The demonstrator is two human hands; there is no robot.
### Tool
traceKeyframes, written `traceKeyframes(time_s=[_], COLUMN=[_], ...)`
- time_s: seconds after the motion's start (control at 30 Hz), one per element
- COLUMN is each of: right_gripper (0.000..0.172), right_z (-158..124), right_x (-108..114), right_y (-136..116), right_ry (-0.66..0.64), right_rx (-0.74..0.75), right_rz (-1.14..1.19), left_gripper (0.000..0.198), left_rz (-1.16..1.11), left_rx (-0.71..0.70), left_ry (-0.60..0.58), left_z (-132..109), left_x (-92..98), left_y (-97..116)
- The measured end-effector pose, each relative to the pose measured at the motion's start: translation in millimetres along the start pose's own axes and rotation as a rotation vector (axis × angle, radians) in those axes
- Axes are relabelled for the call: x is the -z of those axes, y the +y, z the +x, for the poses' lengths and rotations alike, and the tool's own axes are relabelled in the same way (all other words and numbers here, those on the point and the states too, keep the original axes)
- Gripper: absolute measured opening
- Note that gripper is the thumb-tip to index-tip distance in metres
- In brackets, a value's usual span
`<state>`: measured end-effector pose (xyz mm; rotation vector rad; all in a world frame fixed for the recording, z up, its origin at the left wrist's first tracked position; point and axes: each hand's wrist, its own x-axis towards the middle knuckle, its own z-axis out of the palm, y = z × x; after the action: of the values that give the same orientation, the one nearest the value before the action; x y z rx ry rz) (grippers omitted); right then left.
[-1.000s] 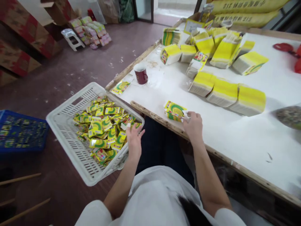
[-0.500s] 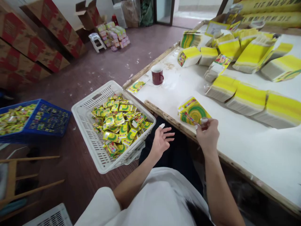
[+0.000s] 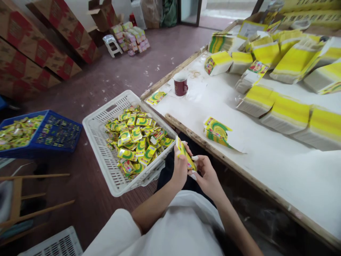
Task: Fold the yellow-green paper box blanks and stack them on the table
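Observation:
Over my lap, my left hand [image 3: 180,167] and my right hand [image 3: 204,175] together grip one flat yellow-green packet [image 3: 184,154], held edge-on between the fingers. A small pile of the same flat packets [image 3: 216,131] lies on the white table [image 3: 266,156] near its front edge, just beyond my hands. A white plastic basket [image 3: 106,117] holding several folded yellow-green packets sits at my left, right next to my left hand.
A dark red mug [image 3: 180,85] stands on the table's left edge. Several yellow stacks of flat packets [image 3: 285,113] cover the back of the table. A blue crate [image 3: 53,133] with packets sits on the floor, with red cardboard boxes [image 3: 39,42] behind it. A wooden stool [image 3: 18,199] is at lower left.
My right hand left the pile on the table and came down to my lap with one packet. My left hand rose to meet it and closed on the packet.

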<state>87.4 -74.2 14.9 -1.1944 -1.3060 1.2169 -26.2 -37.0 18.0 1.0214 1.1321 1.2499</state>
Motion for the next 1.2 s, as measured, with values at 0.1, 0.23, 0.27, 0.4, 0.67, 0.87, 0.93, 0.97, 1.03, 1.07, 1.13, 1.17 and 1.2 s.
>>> traceKeyframes(time_s=[0.1, 0.23, 0.27, 0.4, 0.67, 0.87, 0.93, 0.97, 1.03, 1.07, 1.13, 1.17, 1.2], right_gripper=[0.023, 0.010, 0.010, 0.012, 0.029, 0.075, 0.067, 0.060, 0.051, 0.049, 0.048, 0.050, 0.052], right_z=[3.1, 1.1, 0.1, -3.1, -10.8, -16.4, -15.9, -15.5, -14.7, -14.5, -14.4, -14.5, -14.7], right_x=[17.9, 38.8, 43.9, 69.5, 70.6, 47.4, 44.2, 43.1, 42.6, 43.1, 45.2, 46.5, 47.5], right_y=[1.0, -1.6, -3.2, -13.5, -19.6, 10.3, 19.6, 23.4, 29.4, 31.7, 35.4, 36.7, 37.8], right_ry=[0.079, 0.161, 0.178, 0.216, -0.040, 0.453, 0.371, 0.305, 0.165, 0.108, 0.045, 0.034, 0.029], right_rx=[0.012, 0.006, 0.017, 0.234, 0.563, 0.235, 0.056, -0.020, -0.145, -0.191, -0.245, -0.252, -0.254], right_rz=[-0.028, -0.045, -0.079, -0.376, -0.825, -0.402, -0.169, -0.058, 0.126, 0.193, 0.269, 0.284, 0.291], left_gripper=[0.074, 0.044, 0.041, 0.057, 0.106, 0.079, 0.080, 0.078, 0.076, 0.075, 0.076, 0.078, 0.079], left_rz=[-0.115, -0.079, -0.065, -0.076, 0.603, 0.744, 0.799, 0.826, 0.850, 0.845, 0.829, 0.828, 0.836], left_rx=[-0.058, -0.006, -0.007, -0.094, -0.083, -0.121, -0.174, -0.214, -0.293, -0.322, -0.345, -0.343, -0.337], left_ry=[-0.031, -0.036, -0.050, -0.227, -0.693, -0.580, -0.590, -0.602, -0.621, -0.623, -0.620, -0.631, -0.650], left_z=[-3.2, -5.1, -4.1, 7.8, 7.2, -10.3, -12.0, -12.5, -13.2, -13.5, -14.1, -14.4, -14.6], left_x=[4.3, 2.8, 3.7, 21.9, 31.8, 10.8, 8.3, 7.2, 5.0, 4.0, 2.8, 2.5, 2.3], left_y=[-0.3, 6.5, 9.0, 29.0, 43.0, 12.4, 9.6, 8.6, 6.5, 5.5, 4.0, 3.8, 4.0])
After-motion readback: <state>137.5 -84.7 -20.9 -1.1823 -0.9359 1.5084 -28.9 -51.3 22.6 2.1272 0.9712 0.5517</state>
